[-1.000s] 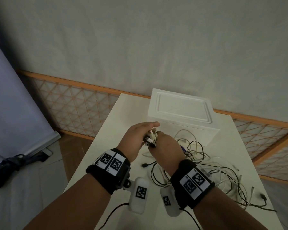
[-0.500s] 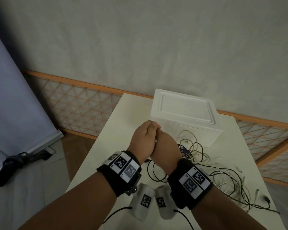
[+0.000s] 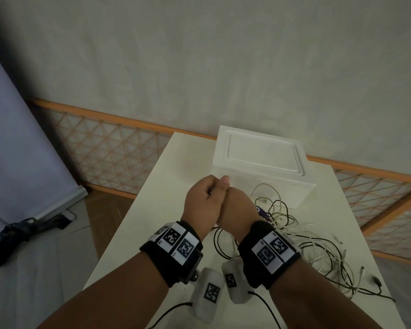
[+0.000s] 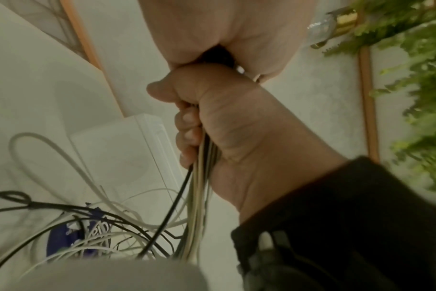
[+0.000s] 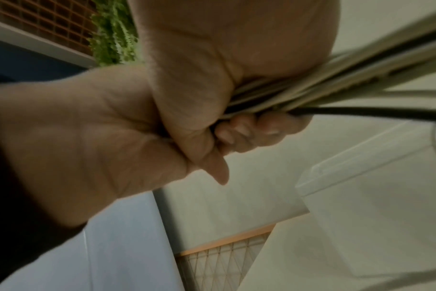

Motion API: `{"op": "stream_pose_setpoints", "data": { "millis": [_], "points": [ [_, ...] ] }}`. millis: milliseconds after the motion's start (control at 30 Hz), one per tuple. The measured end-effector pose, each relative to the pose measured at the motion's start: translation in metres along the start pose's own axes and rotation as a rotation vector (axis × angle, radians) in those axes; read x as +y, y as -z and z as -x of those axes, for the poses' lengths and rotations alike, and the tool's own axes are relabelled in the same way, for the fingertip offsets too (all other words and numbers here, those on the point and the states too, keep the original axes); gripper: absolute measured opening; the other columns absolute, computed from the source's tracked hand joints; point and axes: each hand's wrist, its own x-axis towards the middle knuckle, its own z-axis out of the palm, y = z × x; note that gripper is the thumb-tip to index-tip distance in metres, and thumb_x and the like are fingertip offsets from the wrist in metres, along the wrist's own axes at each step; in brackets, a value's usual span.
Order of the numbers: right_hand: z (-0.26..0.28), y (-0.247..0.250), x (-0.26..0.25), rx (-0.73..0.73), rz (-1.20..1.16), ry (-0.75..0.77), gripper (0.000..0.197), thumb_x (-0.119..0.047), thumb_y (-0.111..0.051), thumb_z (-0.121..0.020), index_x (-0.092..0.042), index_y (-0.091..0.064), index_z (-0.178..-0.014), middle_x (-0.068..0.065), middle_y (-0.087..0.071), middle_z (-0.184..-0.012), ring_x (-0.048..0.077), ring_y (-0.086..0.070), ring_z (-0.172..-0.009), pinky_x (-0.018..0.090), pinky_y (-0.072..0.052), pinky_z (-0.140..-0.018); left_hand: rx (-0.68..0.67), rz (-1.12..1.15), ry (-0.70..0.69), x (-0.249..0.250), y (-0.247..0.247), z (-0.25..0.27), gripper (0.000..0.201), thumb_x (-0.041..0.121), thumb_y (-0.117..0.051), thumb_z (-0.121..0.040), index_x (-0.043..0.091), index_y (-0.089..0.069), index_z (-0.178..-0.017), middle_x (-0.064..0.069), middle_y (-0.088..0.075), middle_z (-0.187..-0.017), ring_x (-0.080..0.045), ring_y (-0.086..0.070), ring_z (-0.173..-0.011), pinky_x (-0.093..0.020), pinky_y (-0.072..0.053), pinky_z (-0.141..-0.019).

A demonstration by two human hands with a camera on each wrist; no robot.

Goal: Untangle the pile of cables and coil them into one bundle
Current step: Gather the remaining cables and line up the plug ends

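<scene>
Here both fists meet above the tabletop, pressed side by side. The left hand is curled tight around a gathered run of white and black cables, and the right hand is clenched on the same strands. The loose tangle of the cables lies on the tabletop at about four o'clock from the hands, a blue-purple packet beneath it. A white foam box sits at one o'clock.
</scene>
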Motion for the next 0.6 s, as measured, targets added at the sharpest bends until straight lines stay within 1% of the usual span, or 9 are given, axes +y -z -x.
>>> {"op": "stream_pose_setpoints", "data": {
  "millis": [100,167,233,300,367,433,500,567,600],
  "points": [
    [-0.003,-0.005,0.001,0.002,0.000,-0.059,0.020,-0.016,-0.044,-0.088,-0.015,-0.041,-0.069,-0.006,-0.040,-0.060,0.008,-0.036,-0.051,0.022,-0.024,-0.046,0.063,0.034,0.061,-0.006,0.001,-0.008,0.039,0.034,-0.045,-0.100,0.010,-0.067,-0.078,0.003,-0.072,-0.084,-0.013,-0.066,-0.081,-0.030,-0.053,-0.078],
    [-0.006,-0.008,0.000,0.028,-0.036,-0.087,0.019,-0.019,-0.046,-0.088,-0.018,-0.043,-0.069,-0.007,-0.040,-0.059,0.008,-0.040,-0.052,0.021,-0.024,-0.045,0.058,0.027,0.089,-0.008,0.003,-0.012,0.036,0.031,-0.044,-0.100,0.013,-0.069,-0.081,0.005,-0.072,-0.087,-0.013,-0.066,-0.085,-0.031,-0.053,-0.082],
    [-0.009,-0.011,-0.002,0.052,-0.036,-0.056,0.010,-0.019,-0.045,-0.088,-0.015,-0.055,-0.087,-0.007,-0.046,-0.065,0.012,-0.051,-0.060,0.021,-0.029,-0.048,0.044,0.010,0.103,-0.009,0.005,-0.013,0.029,0.025,-0.044,-0.100,0.017,-0.070,-0.090,0.009,-0.070,-0.093,-0.008,-0.065,-0.091,-0.029,-0.052,-0.085],
    [-0.009,-0.010,-0.005,0.078,-0.032,-0.050,0.021,-0.018,-0.045,-0.088,-0.012,-0.057,-0.105,-0.001,-0.058,-0.080,0.017,-0.059,-0.072,0.025,-0.038,-0.056,0.022,-0.014,0.093,-0.010,0.007,-0.014,0.027,0.020,-0.043,-0.099,0.020,-0.070,-0.096,0.008,-0.069,-0.097,-0.008,-0.064,-0.093,-0.027,-0.052,-0.084],
    [-0.008,-0.006,-0.005,0.081,-0.005,-0.037,0.028,-0.017,-0.045,-0.088,-0.009,-0.054,-0.114,0.004,-0.064,-0.094,0.019,-0.060,-0.077,0.028,-0.045,-0.061,-0.006,-0.083,0.063,-0.010,0.010,-0.014,0.028,0.016,-0.041,-0.097,0.019,-0.069,-0.098,0.008,-0.068,-0.099,-0.006,-0.062,-0.093,-0.018,-0.049,-0.081],
    [-0.007,-0.003,-0.006,0.033,0.079,0.010,0.028,-0.014,-0.043,-0.089,-0.008,-0.055,-0.113,0.007,-0.064,-0.097,0.021,-0.060,-0.081,0.029,-0.045,-0.063,-0.044,-0.163,0.044,-0.007,0.010,-0.015,0.029,0.016,-0.040,-0.097,0.016,-0.068,-0.094,0.006,-0.067,-0.094,-0.003,-0.060,-0.088,-0.014,-0.045,-0.074],
    [-0.007,-0.002,-0.005,-0.014,0.164,0.037,0.027,-0.014,-0.041,-0.089,-0.008,-0.056,-0.110,0.007,-0.064,-0.096,0.021,-0.059,-0.079,0.029,-0.043,-0.061,-0.084,-0.217,0.061,-0.005,0.010,-0.017,0.030,0.022,-0.039,-0.098,0.011,-0.065,-0.088,0.001,-0.065,-0.085,-0.010,-0.058,-0.081,-0.022,-0.044,-0.070],
    [-0.007,-0.003,-0.004,-0.035,0.194,0.018,0.023,-0.013,-0.041,-0.087,-0.009,-0.056,-0.104,0.003,-0.059,-0.085,0.019,-0.053,-0.070,0.026,-0.036,-0.053,-0.118,-0.215,0.111,-0.004,0.011,-0.020,0.030,0.025,-0.042,-0.097,0.008,-0.060,-0.081,-0.002,-0.059,-0.074,-0.017,-0.054,-0.072,-0.030,-0.044,-0.068],
    [-0.007,-0.003,-0.003,-0.045,0.189,-0.011,0.018,-0.012,-0.042,-0.085,-0.011,-0.054,-0.098,0.001,-0.054,-0.080,0.019,-0.051,-0.068,0.024,-0.033,-0.050,-0.147,-0.182,0.156,-0.003,0.014,-0.022,0.028,0.024,-0.045,-0.096,0.008,-0.060,-0.078,-0.003,-0.058,-0.072,-0.018,-0.055,-0.071,-0.036,-0.048,-0.069]
  ]
}}
